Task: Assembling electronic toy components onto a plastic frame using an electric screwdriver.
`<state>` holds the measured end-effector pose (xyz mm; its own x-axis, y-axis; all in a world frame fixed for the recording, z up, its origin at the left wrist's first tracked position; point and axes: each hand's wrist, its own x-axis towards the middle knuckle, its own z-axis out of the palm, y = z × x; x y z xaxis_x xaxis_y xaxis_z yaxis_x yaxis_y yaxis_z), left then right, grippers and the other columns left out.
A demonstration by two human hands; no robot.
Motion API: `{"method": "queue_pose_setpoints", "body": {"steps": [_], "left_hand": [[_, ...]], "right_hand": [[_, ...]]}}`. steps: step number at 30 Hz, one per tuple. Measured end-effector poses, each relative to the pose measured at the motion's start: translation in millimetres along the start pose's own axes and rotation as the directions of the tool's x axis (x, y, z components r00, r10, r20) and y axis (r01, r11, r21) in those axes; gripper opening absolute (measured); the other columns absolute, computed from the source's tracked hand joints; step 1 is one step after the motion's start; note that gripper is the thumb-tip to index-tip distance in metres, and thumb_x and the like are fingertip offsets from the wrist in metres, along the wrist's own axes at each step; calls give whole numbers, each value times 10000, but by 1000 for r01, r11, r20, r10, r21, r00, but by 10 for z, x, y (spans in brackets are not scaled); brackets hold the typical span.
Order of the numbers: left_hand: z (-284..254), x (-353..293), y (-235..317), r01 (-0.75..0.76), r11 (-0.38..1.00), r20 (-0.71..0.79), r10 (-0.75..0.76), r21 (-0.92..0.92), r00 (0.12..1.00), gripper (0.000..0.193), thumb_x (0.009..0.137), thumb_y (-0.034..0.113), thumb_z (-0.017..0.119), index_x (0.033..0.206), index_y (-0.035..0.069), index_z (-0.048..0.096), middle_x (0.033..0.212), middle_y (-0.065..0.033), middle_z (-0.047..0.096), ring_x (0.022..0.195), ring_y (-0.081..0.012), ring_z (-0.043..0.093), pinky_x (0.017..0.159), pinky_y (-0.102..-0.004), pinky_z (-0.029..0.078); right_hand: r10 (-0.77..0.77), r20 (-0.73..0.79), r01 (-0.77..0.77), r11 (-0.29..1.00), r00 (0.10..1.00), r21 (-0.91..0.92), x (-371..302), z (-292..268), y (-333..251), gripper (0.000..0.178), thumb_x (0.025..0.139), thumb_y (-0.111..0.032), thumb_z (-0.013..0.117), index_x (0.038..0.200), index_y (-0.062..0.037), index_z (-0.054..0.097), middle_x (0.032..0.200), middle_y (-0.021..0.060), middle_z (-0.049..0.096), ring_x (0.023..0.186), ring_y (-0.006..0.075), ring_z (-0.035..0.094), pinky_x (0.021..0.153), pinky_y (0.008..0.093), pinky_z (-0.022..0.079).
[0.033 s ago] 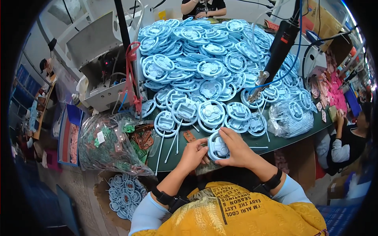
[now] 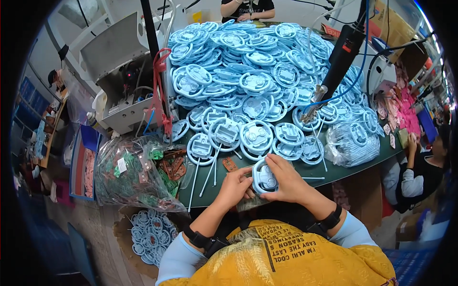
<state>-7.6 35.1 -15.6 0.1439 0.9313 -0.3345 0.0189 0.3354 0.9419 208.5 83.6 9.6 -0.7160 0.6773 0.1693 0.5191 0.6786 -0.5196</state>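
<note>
Near the table's front edge, a light-blue plastic toy steering wheel part (image 2: pixel 264 178) rests between my two hands. My right hand (image 2: pixel 290 182) is wrapped round its right side, thumb at the lower rim and fingers over the top. My left hand (image 2: pixel 233 188) pinches at its left edge, with fingertips partly hidden below it. Just beyond my left hand lies a small brown circuit board (image 2: pixel 230 164). Similar blue wheels, such as one wheel (image 2: pixel 256 137), lie right in front of my hands. Thin white sticks (image 2: pixel 210 174) lie on the green table to the left.
A large heap of blue wheels (image 2: pixel 238 62) covers the table. A black hanging tool (image 2: pixel 341 59) comes down at the right. Clear bags of circuit boards (image 2: pixel 129 171) and white sticks (image 2: pixel 355 148) flank me. A floor box of wheels (image 2: pixel 152 238) stands lower left; co-workers sit ahead and right.
</note>
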Motion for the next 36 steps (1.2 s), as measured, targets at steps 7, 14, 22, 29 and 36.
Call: {"method": "queue_pose_setpoints", "body": {"steps": [7, 14, 22, 29, 36], "left_hand": [[-13, -13, 43, 51, 996, 65, -46, -70, 997, 440, 977, 73, 543, 1402, -29, 493, 808, -87, 698, 622, -140, 677, 554, -248, 542], [0, -6, 61, 68, 993, 67, -62, -97, 996, 450, 941, 32, 524, 1386, -30, 511, 786, -86, 707, 641, -140, 695, 538, -242, 525], [8, 0, 24, 75, 991, 55, -69, -107, 996, 423, 937, 28, 526, 1354, -42, 528, 793, -83, 707, 654, -135, 694, 554, -241, 535], [11, 25, 21, 86, 989, 55, -80, -117, 995, 382, 935, 20, 530, 1308, -63, 540, 792, -95, 703, 654, -139, 693, 560, -251, 546], [17, 18, 30, 88, 990, 47, -83, -113, 995, 372, 934, 16, 531, 1298, -61, 540, 791, -94, 701, 644, -139, 689, 561, -249, 545]], "right_hand": [[25, 27, -25, 999, 999, -21, 32, 7, -33, 1019, 635, -372, 865, 1402, 97, 383, 1433, 270, 399, 1352, 415, 397, 1129, 465, 341], [54, 7, -53, 997, 999, -50, 17, -5, -85, 1010, 647, -373, 858, 1405, 94, 383, 1426, 272, 403, 1346, 414, 404, 1115, 475, 348], [29, -20, -30, 997, 999, -70, 5, 36, -93, 991, 635, -356, 863, 1385, 97, 399, 1401, 267, 419, 1319, 415, 425, 1094, 479, 364], [-5, -31, 2, 994, 1000, -106, 0, 36, -106, 969, 626, -341, 872, 1365, 94, 420, 1380, 255, 431, 1302, 413, 440, 1082, 474, 372], [-16, -28, 13, 996, 999, -94, -5, 23, -103, 979, 631, -344, 869, 1380, 87, 409, 1390, 253, 425, 1312, 415, 432, 1088, 472, 367]]}}
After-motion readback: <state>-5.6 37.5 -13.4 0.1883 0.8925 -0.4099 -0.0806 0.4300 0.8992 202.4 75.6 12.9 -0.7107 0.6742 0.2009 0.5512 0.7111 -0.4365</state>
